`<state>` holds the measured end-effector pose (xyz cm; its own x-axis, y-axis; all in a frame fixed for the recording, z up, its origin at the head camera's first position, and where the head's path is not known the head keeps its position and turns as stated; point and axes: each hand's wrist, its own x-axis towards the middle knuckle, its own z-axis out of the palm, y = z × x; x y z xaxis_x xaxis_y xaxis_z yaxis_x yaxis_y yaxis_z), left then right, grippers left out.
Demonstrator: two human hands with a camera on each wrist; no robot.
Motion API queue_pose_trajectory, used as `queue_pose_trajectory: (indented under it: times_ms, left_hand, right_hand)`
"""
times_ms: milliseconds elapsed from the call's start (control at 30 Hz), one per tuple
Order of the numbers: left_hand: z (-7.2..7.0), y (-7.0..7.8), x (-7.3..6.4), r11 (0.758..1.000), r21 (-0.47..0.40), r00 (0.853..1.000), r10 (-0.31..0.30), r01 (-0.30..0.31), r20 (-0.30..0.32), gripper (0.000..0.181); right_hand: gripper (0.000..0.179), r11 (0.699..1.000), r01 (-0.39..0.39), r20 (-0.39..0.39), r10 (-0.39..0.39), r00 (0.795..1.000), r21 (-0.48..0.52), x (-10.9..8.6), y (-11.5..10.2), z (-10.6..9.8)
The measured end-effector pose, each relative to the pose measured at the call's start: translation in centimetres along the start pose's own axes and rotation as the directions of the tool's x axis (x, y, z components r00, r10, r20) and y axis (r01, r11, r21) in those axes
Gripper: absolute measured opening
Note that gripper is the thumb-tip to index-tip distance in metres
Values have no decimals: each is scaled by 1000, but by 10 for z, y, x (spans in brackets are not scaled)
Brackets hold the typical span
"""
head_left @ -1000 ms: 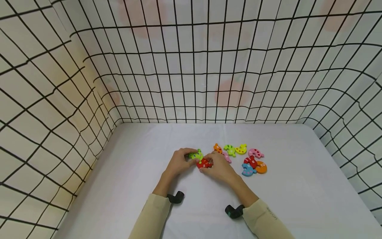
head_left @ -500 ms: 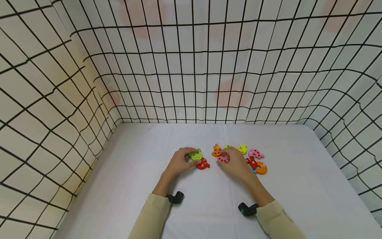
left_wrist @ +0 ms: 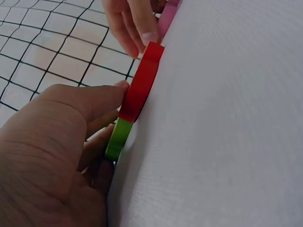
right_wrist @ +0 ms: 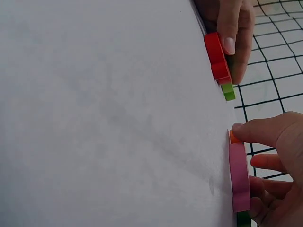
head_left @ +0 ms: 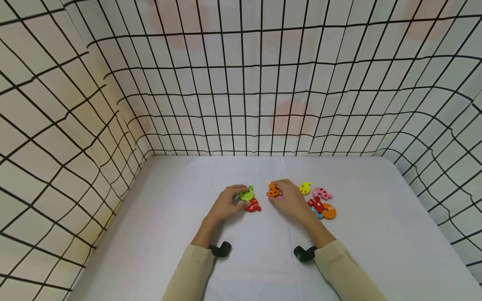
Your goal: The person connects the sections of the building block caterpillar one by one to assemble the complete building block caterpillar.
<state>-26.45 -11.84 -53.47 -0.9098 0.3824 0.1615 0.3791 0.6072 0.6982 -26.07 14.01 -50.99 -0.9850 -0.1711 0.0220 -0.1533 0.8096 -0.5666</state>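
My left hand curls round a green puzzle piece with a smiling face, thumb against the striped red piece joined below it. Both lie flat on the white cloth. In the left wrist view the thumb tip meets the red piece's edge. To the right, my right hand pinches an orange puzzle piece with dark spots, its thumb at the near side. A pink piece lies right beside the orange one, mostly hidden under the palm in the head view. Part of a green piece shows behind it.
Beyond the right hand lie a yellow piece, a pink spotted piece, a red piece numbered 8, an orange piece numbered 10 and a partly covered blue piece. A black-gridded white curtain surrounds the table.
The right hand left the red piece, moved right over the pink piece, then shifted slightly back and up to the orange one. The left hand has stayed at the green and red pieces.
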Motion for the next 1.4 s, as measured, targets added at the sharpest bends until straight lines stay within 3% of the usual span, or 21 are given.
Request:
queue_pose_trajectory:
  times_ms: [267, 500, 667, 867, 1133, 1400]
  left_hand:
    - [2, 1, -1, 1000, 19, 1000, -18, 18, -3, 60]
    - [-1, 3, -3, 999, -1, 999, -33, 33, 24, 61]
    - [-2, 2, -3, 999, 6, 999, -33, 33, 38, 61]
    - [-1, -1, -2, 1000, 16, 999, -27, 27, 45, 61]
    - [-5, -1, -1, 1000, 8, 998, -24, 24, 63, 61]
    - [-4, 0, -2, 1000, -8, 998, -8, 8, 66, 60]
  right_hand:
    - [55, 999, 26, 20, -25, 999, -30, 4, 0, 3]
    - [51, 997, 5, -24, -3, 1000, 75, 0, -1, -1]
    - [59, 994, 23, -53, -18, 998, 103, -7, -2, -5]
    - [69, 986, 92, -23, -90, 996, 137, -19, -6, -9]
    - [65, 982, 83, 20, -88, 996, 170, -31, -11, -6]
    - [64, 974, 152, 34, -161, 986, 170, -33, -20, 6]
